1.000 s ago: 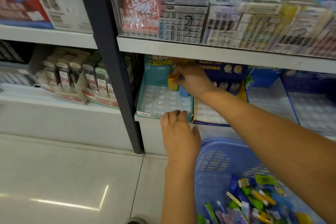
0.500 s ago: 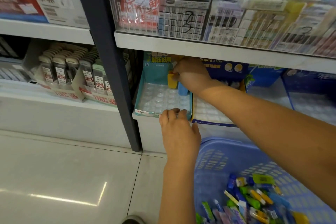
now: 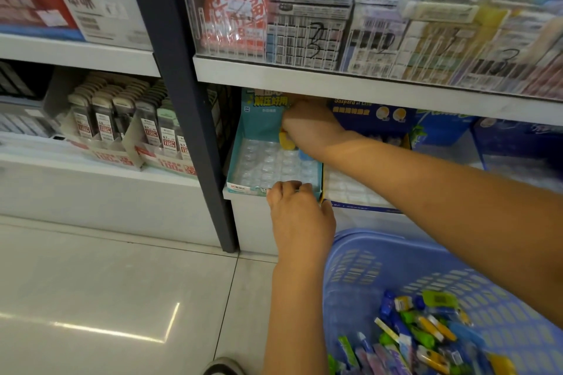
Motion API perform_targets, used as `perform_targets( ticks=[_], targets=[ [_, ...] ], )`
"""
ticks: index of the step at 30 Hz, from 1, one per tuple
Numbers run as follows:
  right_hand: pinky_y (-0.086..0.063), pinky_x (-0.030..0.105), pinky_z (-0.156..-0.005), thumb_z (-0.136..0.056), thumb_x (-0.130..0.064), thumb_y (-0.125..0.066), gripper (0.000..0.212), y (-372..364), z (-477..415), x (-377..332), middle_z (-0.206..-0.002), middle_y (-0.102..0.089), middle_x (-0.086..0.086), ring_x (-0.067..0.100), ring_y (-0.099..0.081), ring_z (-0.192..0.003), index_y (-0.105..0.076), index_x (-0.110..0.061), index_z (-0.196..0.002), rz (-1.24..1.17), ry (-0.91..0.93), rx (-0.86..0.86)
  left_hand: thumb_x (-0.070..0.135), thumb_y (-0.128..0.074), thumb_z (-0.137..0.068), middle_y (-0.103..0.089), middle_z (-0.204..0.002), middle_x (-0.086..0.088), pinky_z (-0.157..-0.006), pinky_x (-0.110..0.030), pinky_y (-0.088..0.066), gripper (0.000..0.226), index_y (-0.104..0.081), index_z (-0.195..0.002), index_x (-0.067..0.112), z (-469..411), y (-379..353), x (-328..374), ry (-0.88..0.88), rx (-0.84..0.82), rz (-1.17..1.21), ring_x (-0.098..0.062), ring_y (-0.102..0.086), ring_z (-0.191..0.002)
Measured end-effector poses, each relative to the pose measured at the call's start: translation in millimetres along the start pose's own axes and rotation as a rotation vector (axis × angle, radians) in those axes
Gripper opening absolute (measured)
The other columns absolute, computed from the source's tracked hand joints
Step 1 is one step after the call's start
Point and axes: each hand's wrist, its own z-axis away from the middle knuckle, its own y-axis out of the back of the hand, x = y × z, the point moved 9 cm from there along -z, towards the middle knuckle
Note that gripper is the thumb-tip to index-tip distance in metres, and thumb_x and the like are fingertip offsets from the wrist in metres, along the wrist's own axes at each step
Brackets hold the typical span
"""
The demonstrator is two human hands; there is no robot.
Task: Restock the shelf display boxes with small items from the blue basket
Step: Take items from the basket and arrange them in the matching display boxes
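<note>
A teal display box (image 3: 240, 143) with a clear dimpled insert stands on the low shelf. My left hand (image 3: 300, 216) grips its front edge, fingers curled over the rim. My right hand (image 3: 310, 125) reaches deep into the box's back right corner and holds a small yellow item (image 3: 286, 140) against the slots. A blue item (image 3: 304, 154) stands in the insert just beside it. The blue basket (image 3: 365, 262) sits on the floor at lower right with several small coloured items (image 3: 420, 335) piled in it.
A dark blue display box (image 3: 356, 192) with a white insert stands right of the teal one, with more blue boxes (image 3: 444, 131) further right. A dark upright post (image 3: 182, 94) divides the shelves. The upper shelf edge (image 3: 365, 85) hangs low above my right hand.
My right hand has pushed slightly deeper toward the back of the teal box with the yellow item. My left hand has stayed on the front edge.
</note>
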Motion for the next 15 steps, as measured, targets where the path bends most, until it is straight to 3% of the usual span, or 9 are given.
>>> perform_targets(
  ticks=[7,10,13,15],
  targets=[
    [-0.035,0.029,-0.073,-0.093,-0.016,-0.047,0.023,0,5,9,-0.106,-0.063,0.019,0.034,-0.058,-0.099,-0.063,0.0,-0.101,-0.029,-0.07,-0.041,0.029,-0.053,-0.094,-0.049,-0.137,-0.006,-0.108,-0.026,-0.022,0.04,-0.054,-0.13,0.011,-1,4,3,-0.034,-0.032,0.009,-0.022,-0.026,-0.132],
    [-0.036,0.028,-0.078,-0.095,-0.029,-0.047,0.035,4,21,14,-0.12,-0.055,0.016,0.03,-0.052,-0.107,-0.059,-0.005,-0.116,-0.075,-0.105,-0.09,0.018,-0.053,-0.094,-0.051,-0.134,-0.009,-0.11,-0.029,-0.026,0.033,-0.058,-0.126,0.009,7,24,13,-0.072,0.108,0.122,-0.024,-0.033,-0.131],
    [-0.043,0.03,-0.074,-0.093,-0.033,-0.05,0.029,23,82,37,-0.107,-0.061,0.012,0.026,-0.057,-0.096,-0.065,-0.012,-0.106,-0.236,-0.116,0.05,0.016,-0.051,-0.094,-0.063,-0.108,-0.006,-0.087,-0.024,-0.04,0.02,-0.066,-0.107,0.012,28,39,25,-0.135,0.297,0.282,-0.02,-0.054,-0.106],
    [-0.047,0.033,-0.072,-0.091,-0.036,-0.055,0.028,19,146,68,-0.09,-0.066,0.008,0.022,-0.06,-0.082,-0.068,-0.012,-0.094,-0.366,-0.204,0.092,0.02,-0.051,-0.095,-0.066,-0.089,-0.002,-0.07,-0.027,-0.044,0.017,-0.066,-0.095,0.013,38,14,35,-0.163,0.192,0.312,-0.017,-0.059,-0.082]
  ],
)
